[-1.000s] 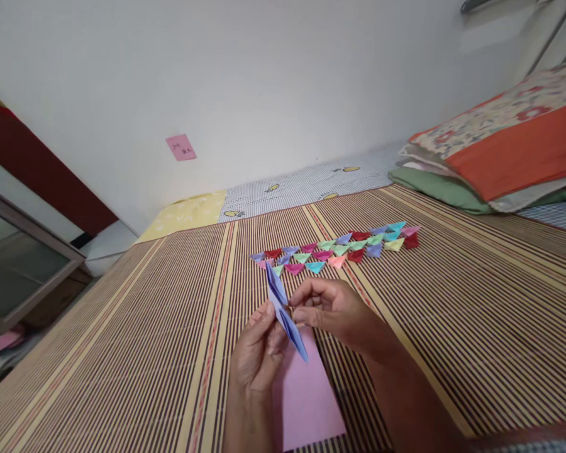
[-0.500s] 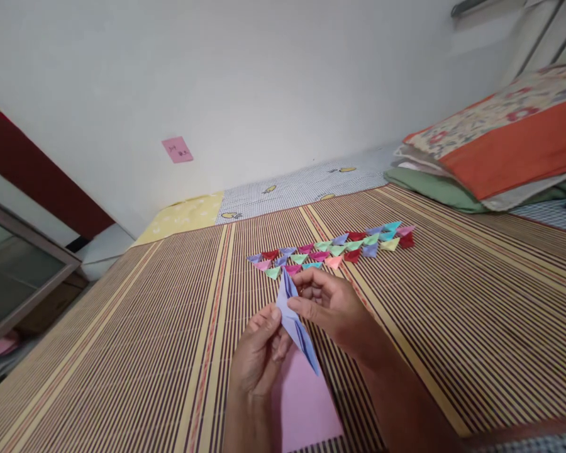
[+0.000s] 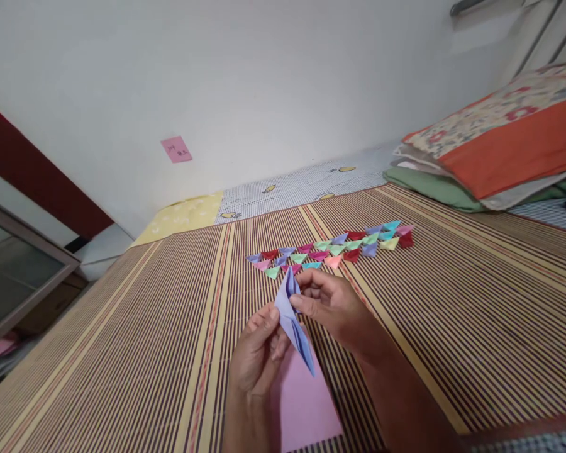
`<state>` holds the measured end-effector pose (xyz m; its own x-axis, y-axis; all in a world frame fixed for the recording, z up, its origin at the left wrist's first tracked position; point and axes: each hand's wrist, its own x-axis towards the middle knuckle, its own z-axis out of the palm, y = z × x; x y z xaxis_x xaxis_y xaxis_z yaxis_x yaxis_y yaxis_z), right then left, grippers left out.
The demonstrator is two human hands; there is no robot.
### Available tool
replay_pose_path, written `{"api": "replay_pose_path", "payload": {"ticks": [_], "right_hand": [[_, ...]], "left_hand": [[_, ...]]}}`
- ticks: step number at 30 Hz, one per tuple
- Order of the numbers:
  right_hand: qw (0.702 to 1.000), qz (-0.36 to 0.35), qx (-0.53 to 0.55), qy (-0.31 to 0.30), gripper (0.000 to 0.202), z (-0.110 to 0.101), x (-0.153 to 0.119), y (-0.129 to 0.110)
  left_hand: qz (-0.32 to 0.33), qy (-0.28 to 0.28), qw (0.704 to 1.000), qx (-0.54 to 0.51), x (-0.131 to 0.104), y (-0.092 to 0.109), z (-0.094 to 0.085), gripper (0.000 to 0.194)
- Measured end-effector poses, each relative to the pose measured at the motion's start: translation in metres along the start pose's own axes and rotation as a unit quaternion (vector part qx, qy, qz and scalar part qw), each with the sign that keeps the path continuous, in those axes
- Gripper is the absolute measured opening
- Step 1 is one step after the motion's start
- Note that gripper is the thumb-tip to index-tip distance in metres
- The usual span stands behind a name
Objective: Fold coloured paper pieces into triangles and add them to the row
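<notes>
Between my two hands is a lavender folded paper, raised above the mat and tilted, with its layered folds facing right. My left hand pinches its left side between thumb and fingers. On its upper right edge, my right hand grips a flap with thumb and fingertips. A pink sheet of paper lies beneath my hands, partly hidden by the left one. Just beyond, several small folded paper pieces in many colours lie in slanting rows.
A striped woven mat covers the bed. Folded bedding is piled at the right. A pink note hangs on the white wall. At the left edge stands a glass-fronted cabinet.
The folded paper has turned slightly, its lower tip shifting left and its folds spreading a little wider. My right thumb has moved slightly along its edge.
</notes>
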<state>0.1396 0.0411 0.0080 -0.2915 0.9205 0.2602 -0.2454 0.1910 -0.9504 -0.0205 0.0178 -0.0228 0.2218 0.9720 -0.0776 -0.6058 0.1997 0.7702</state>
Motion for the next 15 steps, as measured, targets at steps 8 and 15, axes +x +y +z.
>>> {"api": "replay_pose_path", "payload": {"ticks": [8,15], "right_hand": [[1.000,0.005,-0.014,0.014,0.015,0.0008,-0.0012,-0.0016],[1.000,0.008,-0.021,0.012,0.015,-0.0003,-0.0011,0.0004]], "left_hand": [[0.005,-0.002,1.000,0.011,0.0010,-0.0004,-0.0008,0.025],[0.005,0.010,1.000,0.012,0.0005,-0.0018,-0.0026,0.027]]}}
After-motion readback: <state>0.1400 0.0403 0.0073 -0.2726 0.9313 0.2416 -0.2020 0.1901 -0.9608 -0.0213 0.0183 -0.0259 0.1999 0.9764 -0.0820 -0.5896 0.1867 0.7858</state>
